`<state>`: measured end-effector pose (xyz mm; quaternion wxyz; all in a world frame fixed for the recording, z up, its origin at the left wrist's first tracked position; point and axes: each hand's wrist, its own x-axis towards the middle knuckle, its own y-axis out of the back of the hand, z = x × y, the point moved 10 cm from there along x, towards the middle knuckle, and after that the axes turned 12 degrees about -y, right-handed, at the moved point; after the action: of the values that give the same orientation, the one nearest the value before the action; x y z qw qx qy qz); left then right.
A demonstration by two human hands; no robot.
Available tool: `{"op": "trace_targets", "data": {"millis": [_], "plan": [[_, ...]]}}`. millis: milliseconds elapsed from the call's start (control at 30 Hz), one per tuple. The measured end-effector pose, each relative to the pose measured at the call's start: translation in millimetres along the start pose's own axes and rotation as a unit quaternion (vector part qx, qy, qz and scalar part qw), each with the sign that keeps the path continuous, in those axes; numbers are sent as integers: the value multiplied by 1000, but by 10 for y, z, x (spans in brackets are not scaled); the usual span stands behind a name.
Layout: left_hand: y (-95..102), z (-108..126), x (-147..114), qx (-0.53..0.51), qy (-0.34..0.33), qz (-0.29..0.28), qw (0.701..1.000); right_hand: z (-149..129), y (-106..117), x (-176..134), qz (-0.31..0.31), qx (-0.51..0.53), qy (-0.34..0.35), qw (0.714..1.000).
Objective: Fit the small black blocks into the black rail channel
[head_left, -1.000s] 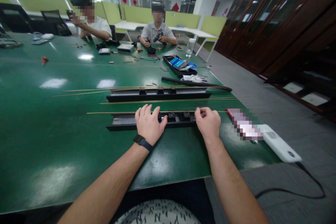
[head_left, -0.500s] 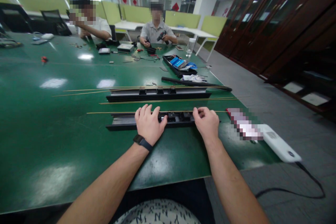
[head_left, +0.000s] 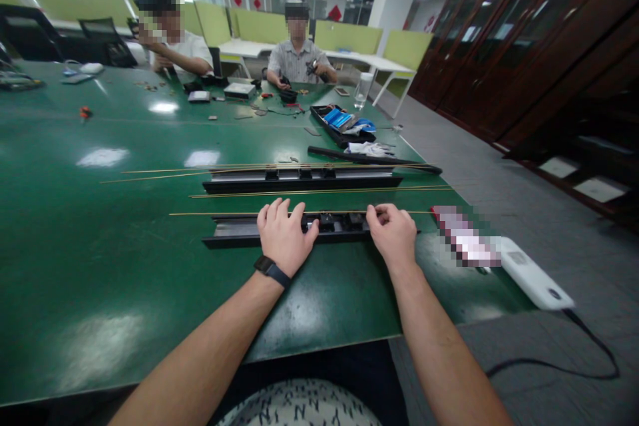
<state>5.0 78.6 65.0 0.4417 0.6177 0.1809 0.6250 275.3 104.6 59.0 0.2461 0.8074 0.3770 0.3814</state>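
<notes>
I have the left hand [head_left: 286, 236] spread open, palm down, across the near black rail [head_left: 239, 241] on the table [head_left: 150, 293]; my right hand [head_left: 393, 231], fingers curled, pinches the thin brass rod [head_left: 212, 214] along the rail's far edge.

And there, on the pale garment [head_left: 299, 406] at the bottom edge, a capital N is picked out in dark print, surrounded by smaller letter-like marks that cannot be read! Deep in the room, red diamond signs [head_left: 335, 13] are displayed, any writing lost to distance. The screen of the red-edged phone [head_left: 464, 239] is masked by pixels; on the white device [head_left: 536, 277], no marking can be made out.
</notes>
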Motion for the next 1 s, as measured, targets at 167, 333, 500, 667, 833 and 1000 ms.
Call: {"op": "trace_targets", "data": {"millis": [167, 333, 500, 667, 833, 1000], "plan": [[-6, -3, -5, -5, 3, -1, 1000, -9, 0, -2, 6, -12, 8, 1000], [-9, -1, -3, -2, 0, -2, 1000, 41, 64, 22, 31, -28, -16, 999], [-15, -5, -4, 3, 0, 0, 1000, 83, 77, 39, 33, -31, -32, 998], [-7, -4, -4, 4, 0, 4, 1000, 87, 49, 34, 22, -16, -28, 999], [-16, -6, -11, 1, 0, 0, 1000, 77, 32, 24, 13, -7, -28, 999], [-21, -5, -14, -1, -1, 0, 1000, 82, 23, 22, 10, -9, -30, 999]]}}
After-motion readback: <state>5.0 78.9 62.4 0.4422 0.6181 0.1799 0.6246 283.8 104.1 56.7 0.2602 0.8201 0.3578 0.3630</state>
